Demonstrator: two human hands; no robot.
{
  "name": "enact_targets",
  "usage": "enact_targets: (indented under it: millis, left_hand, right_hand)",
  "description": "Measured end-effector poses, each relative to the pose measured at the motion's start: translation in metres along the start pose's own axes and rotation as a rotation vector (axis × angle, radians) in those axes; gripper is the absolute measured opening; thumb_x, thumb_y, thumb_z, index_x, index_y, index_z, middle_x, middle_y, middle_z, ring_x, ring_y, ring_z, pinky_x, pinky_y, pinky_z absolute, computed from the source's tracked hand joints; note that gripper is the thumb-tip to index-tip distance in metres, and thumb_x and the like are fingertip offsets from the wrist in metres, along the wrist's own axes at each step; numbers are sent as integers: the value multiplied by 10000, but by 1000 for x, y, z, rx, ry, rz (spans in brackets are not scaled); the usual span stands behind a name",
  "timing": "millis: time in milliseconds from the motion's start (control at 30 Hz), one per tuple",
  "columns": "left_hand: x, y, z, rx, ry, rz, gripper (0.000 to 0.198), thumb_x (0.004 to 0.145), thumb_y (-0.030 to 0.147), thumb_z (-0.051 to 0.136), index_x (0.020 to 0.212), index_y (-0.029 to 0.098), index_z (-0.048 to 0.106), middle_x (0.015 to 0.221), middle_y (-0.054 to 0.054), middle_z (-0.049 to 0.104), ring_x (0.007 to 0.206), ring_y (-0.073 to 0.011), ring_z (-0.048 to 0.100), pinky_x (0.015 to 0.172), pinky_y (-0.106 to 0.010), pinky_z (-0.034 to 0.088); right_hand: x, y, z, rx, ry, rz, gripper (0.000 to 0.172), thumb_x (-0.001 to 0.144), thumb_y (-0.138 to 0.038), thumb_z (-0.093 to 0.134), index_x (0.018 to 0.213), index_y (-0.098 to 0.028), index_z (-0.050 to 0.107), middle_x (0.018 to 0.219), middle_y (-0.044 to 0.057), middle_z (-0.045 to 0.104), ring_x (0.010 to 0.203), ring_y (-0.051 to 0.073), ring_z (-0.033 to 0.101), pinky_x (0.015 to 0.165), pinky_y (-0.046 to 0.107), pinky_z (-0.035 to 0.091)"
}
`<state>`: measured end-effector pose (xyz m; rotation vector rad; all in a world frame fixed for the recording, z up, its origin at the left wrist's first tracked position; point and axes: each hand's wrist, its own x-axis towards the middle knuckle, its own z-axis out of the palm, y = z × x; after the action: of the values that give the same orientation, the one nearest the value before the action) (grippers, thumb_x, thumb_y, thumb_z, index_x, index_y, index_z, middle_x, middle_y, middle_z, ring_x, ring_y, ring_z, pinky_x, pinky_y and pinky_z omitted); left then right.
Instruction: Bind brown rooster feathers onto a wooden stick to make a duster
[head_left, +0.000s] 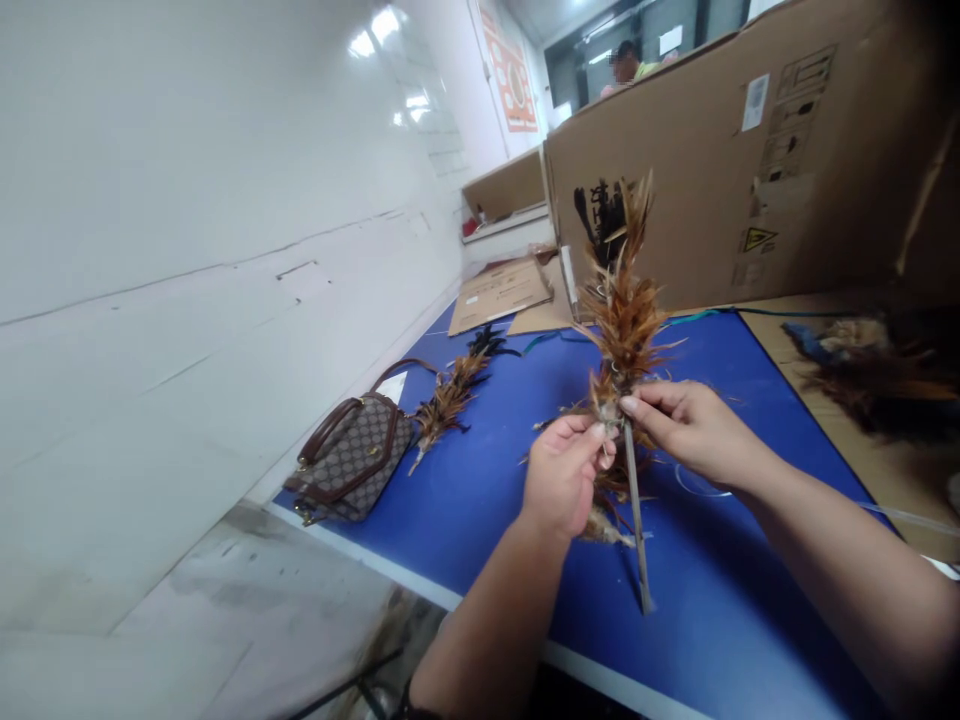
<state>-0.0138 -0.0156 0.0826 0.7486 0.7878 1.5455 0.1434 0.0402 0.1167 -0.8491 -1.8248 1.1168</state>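
A brown feather duster with a thin stick handle stands nearly upright between my hands, dark feathers at its top. My left hand pinches the base of the feathers from the left. From the right, the thumb and fingers of my right hand close on the same spot, where feathers meet stick. Loose feathers lie on the blue table behind and below the handle. A second, smaller feathered stick lies farther left on the table.
Beside the wall at left sits a patterned handbag. Flat cardboard lies at the back, and a large cardboard box rises behind the duster. Dark feathers are heaped at right. A person is visible beyond the box.
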Motion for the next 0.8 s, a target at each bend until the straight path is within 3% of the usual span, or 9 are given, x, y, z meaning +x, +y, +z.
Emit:
enact_targets:
  millis: [233, 567, 733, 800]
  left_hand:
    - [-3, -7, 10, -24, 14, 9, 280, 708, 255, 859, 841, 137, 643, 743, -22, 638, 656, -92, 558, 616, -228, 396]
    - [-5, -15, 10, 34, 23, 22, 305, 751, 347, 840, 819, 149, 619, 729, 5, 575, 631, -79, 515, 585, -216, 385]
    - [-4, -17, 10, 12, -15, -5, 309, 787, 357, 815, 821, 160, 580, 802, -24, 649, 716, -114, 615, 718, -264, 496]
    - [-5, -17, 11, -13, -65, -43, 325, 811, 380, 791, 850, 174, 543, 819, -36, 669, 734, -147, 656, 737, -310, 526]
  right_hand:
    - [-1, 3, -1, 22, -4, 6, 488, 871, -630, 642, 717, -168, 633, 627, -2, 572, 571, 135, 454, 543, 258, 350]
    - [0, 6, 2, -20, 3, -41, 416, 941, -546, 568, 770, -179, 663, 701, 28, 655, 657, 177, 561, 609, 276, 442]
    - [-2, -2, 5, 34, 47, 22, 412, 868, -547, 650, 669, -192, 588, 582, -11, 545, 530, 137, 483, 487, 253, 387]
    - [-4, -1, 7, 137, 8, 86, 392, 859, -544, 666, 690, -207, 561, 544, -32, 513, 466, 130, 471, 446, 253, 387]
